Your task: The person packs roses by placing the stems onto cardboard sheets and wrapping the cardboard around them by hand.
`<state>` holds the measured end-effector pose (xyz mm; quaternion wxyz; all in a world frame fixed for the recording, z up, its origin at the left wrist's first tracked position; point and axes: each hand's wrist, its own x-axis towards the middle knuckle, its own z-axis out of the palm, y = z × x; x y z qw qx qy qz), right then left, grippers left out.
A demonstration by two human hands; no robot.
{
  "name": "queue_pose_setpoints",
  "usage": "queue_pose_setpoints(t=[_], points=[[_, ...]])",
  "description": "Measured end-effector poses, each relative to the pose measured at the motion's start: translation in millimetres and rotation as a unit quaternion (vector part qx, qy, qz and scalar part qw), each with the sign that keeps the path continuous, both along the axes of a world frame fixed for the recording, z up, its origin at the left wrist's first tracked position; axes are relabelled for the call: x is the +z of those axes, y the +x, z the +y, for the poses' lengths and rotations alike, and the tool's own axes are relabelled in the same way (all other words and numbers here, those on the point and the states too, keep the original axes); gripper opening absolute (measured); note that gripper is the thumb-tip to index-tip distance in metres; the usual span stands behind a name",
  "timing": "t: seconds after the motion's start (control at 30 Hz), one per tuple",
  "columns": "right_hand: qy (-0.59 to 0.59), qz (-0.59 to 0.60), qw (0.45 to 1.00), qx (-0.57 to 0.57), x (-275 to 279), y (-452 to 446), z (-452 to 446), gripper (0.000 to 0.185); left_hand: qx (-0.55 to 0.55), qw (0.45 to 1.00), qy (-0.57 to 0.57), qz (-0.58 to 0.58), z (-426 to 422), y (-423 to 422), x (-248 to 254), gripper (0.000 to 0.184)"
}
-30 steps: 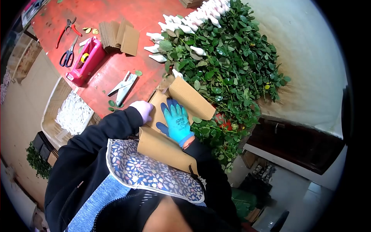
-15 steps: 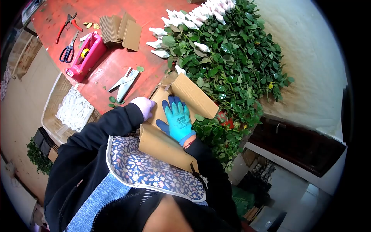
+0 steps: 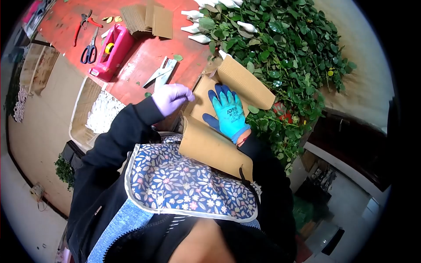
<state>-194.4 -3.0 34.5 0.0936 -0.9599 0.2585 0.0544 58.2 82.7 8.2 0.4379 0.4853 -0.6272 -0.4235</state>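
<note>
My right hand [image 3: 229, 111], in a teal glove with dark blue fingertips, lies flat with fingers spread on a sheet of brown corrugated cardboard [image 3: 202, 94]. The cardboard's two side flaps stand up, one along the leaves [image 3: 246, 83] and one against my apron [image 3: 215, 144]. My left hand [image 3: 172, 98], in a thin lilac glove, hovers by the sheet's left edge. Its fingers are curled together; whether anything is in them is hidden. Near it, a silver stapler-like tool [image 3: 162, 73] lies on the red table [image 3: 188, 52].
Leafy green stems [image 3: 280, 48] with white-sleeved heads [image 3: 199, 28] pile up on the right. Back left lie a pink tape dispenser [image 3: 113, 55], scissors [image 3: 90, 50], red-handled pruners [image 3: 84, 26] and stacked cardboard pieces [image 3: 162, 23]. A basket [image 3: 79, 116] of white sleeves [image 3: 104, 112] stands left.
My left hand has come up off the cardboard's left edge, its fingers now curled. My right hand stays flat on the sheet. The whole view has shifted slightly.
</note>
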Motion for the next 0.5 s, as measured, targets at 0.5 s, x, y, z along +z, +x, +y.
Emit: queue_pose_setpoints(t=[0.5], points=[[0.018, -0.047, 0.998, -0.028, -9.4, -12.2, 0.2, 0.073, 0.026, 0.970, 0.196, -0.139, -27.0, -48.5, -38.7, 0.009]])
